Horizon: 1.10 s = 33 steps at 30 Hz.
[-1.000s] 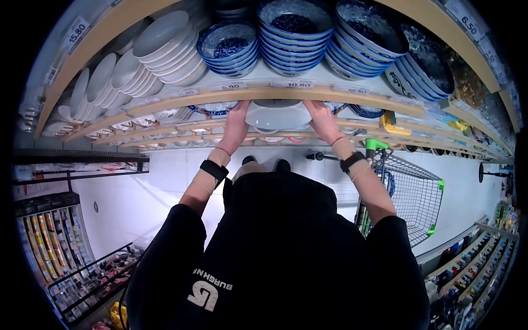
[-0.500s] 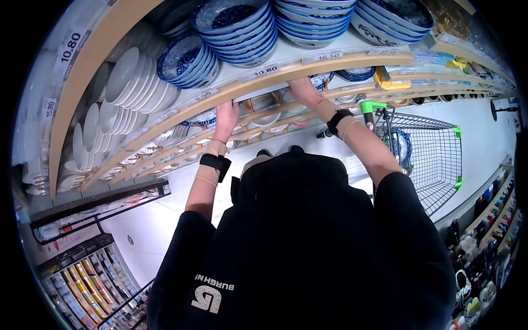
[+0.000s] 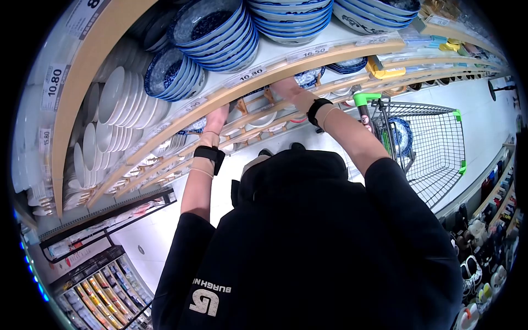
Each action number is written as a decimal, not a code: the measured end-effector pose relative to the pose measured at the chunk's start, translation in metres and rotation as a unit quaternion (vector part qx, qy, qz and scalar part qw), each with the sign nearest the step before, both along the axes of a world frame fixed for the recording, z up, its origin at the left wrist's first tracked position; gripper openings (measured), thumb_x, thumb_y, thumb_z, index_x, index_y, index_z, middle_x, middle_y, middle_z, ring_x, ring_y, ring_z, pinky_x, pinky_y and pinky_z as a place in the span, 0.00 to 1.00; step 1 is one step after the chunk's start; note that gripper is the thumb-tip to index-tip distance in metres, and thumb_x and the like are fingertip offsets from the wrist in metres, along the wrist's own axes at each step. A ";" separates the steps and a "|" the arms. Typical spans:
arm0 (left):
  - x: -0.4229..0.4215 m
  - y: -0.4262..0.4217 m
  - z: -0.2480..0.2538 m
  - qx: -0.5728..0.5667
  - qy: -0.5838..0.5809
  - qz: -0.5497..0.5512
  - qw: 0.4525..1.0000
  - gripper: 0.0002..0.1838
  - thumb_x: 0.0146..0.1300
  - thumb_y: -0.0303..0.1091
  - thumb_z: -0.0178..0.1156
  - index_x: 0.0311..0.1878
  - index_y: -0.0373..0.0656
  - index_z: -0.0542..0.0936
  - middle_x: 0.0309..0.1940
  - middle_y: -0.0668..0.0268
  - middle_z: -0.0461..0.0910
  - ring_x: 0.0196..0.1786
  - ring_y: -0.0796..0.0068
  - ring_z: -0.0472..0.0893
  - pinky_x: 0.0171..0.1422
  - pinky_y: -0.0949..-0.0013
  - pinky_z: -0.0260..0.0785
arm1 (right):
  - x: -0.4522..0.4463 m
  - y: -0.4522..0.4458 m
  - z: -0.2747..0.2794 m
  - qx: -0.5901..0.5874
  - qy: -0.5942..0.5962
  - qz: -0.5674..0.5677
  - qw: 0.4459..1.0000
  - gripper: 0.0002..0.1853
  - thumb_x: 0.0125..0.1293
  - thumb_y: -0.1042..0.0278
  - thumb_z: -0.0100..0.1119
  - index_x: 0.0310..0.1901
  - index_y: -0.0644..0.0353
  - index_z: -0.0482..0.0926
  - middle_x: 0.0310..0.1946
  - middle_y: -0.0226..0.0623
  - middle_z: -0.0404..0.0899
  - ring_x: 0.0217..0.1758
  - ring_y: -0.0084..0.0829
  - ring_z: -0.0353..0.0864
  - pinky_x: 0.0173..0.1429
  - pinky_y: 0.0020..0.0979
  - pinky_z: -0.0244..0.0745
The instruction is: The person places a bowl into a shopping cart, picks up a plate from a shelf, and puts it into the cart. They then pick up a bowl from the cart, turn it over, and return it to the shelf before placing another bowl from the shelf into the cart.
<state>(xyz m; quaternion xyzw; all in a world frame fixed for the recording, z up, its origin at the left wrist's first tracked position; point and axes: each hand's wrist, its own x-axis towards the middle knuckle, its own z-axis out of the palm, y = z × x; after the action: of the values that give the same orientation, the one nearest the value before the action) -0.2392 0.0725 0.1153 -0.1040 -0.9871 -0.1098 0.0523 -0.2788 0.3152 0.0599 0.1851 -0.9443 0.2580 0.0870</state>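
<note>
Both hands reach in under the wooden front edge of a shelf (image 3: 308, 61). The back of my left hand (image 3: 217, 117) shows just below that edge; its fingers are hidden beneath the shelf. To the right, my right hand (image 3: 285, 88) also goes under the edge, fingers out of sight. Whether either holds anything cannot be seen. Above them on the shelf stand stacks of blue-and-white bowls (image 3: 220, 38), with a smaller blue bowl stack (image 3: 171, 74) nearer my left hand. A blue-patterned dish (image 3: 308, 78) shows on the level below, beside my right hand.
White bowls (image 3: 124, 98) are stacked at the left. A shopping cart (image 3: 432, 146) with green corners stands at the right, a blue-patterned plate (image 3: 401, 136) in it. A yellow item (image 3: 385, 71) lies on a lower shelf. Shoes (image 3: 472, 270) are displayed at lower right.
The white dish held between both hands one second ago is out of sight. Both hands have gone in under the shelf edge, and the view has turned and shifted.
</note>
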 end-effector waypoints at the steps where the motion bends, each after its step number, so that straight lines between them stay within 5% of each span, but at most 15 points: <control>1: 0.000 0.001 0.000 0.015 -0.003 0.000 1.000 0.14 0.61 0.35 0.52 0.45 0.39 0.78 0.42 0.49 0.79 0.48 0.44 0.76 0.53 0.52 0.67 | 0.002 0.000 0.009 0.005 -0.018 -0.001 1.000 0.13 0.61 0.68 0.51 0.45 0.61 0.78 0.43 0.48 0.79 0.49 0.47 0.76 0.54 0.43 0.70; 15: -0.007 -0.014 -0.012 0.135 0.007 0.009 0.991 0.18 0.61 0.46 0.54 0.38 0.39 0.81 0.38 0.47 0.80 0.44 0.44 0.77 0.47 0.51 0.69 | 0.003 0.000 0.030 -0.053 -0.135 -0.009 0.989 0.20 0.69 0.54 0.43 0.55 0.56 0.74 0.56 0.45 0.74 0.60 0.45 0.70 0.63 0.39 0.65; 18: -0.013 -0.014 0.006 -0.050 -0.165 0.053 0.984 0.25 0.67 0.52 0.44 0.57 0.47 0.75 0.57 0.54 0.74 0.63 0.53 0.70 0.66 0.58 0.60 | 0.002 0.002 0.032 -0.007 -0.187 0.002 0.982 0.21 0.69 0.54 0.42 0.58 0.55 0.72 0.60 0.45 0.70 0.64 0.45 0.67 0.66 0.38 0.62; 21: -0.014 -0.022 0.002 -0.028 -0.168 0.043 0.984 0.25 0.67 0.53 0.44 0.58 0.49 0.74 0.58 0.56 0.74 0.64 0.52 0.68 0.67 0.58 0.59 | -0.003 -0.001 0.016 -0.055 -0.241 -0.017 0.969 0.23 0.70 0.54 0.40 0.61 0.55 0.69 0.63 0.45 0.67 0.67 0.44 0.63 0.68 0.37 0.59; 24: -0.015 -0.034 -0.014 -0.033 -0.139 0.035 0.989 0.25 0.66 0.54 0.44 0.59 0.50 0.74 0.58 0.56 0.74 0.63 0.52 0.69 0.67 0.57 0.58 | -0.005 0.003 0.008 0.082 -0.197 0.059 0.975 0.24 0.71 0.54 0.40 0.63 0.54 0.66 0.64 0.45 0.66 0.68 0.43 0.63 0.69 0.35 0.58; 27: -0.016 -0.037 -0.015 -0.004 -0.155 0.034 0.987 0.26 0.66 0.55 0.44 0.59 0.50 0.74 0.59 0.57 0.73 0.64 0.52 0.68 0.68 0.56 0.58 | 0.013 0.012 0.045 0.016 -0.269 0.037 0.962 0.24 0.71 0.52 0.40 0.64 0.54 0.65 0.64 0.44 0.66 0.67 0.42 0.64 0.68 0.33 0.59; 30: -0.009 -0.030 -0.016 0.045 -0.025 0.008 0.999 0.17 0.59 0.46 0.55 0.43 0.43 0.78 0.43 0.51 0.79 0.48 0.47 0.75 0.52 0.52 0.67 | -0.001 0.009 0.014 -0.033 -0.268 0.088 0.959 0.25 0.71 0.50 0.40 0.64 0.54 0.65 0.63 0.44 0.67 0.65 0.41 0.66 0.66 0.32 0.61; 33: -0.018 -0.043 -0.035 0.026 -0.032 -0.001 0.999 0.17 0.60 0.46 0.55 0.45 0.44 0.78 0.44 0.52 0.79 0.49 0.47 0.75 0.53 0.52 0.67 | 0.023 0.019 0.081 -0.052 -0.351 0.025 0.935 0.26 0.71 0.48 0.40 0.63 0.54 0.67 0.63 0.44 0.68 0.65 0.40 0.67 0.65 0.32 0.62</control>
<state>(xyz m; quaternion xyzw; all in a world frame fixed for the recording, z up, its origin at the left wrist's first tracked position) -0.2570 0.0300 0.0799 -0.1000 -0.9850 -0.1387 0.0231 -0.2559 0.3338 0.1408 0.1011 -0.8950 0.3575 -0.2470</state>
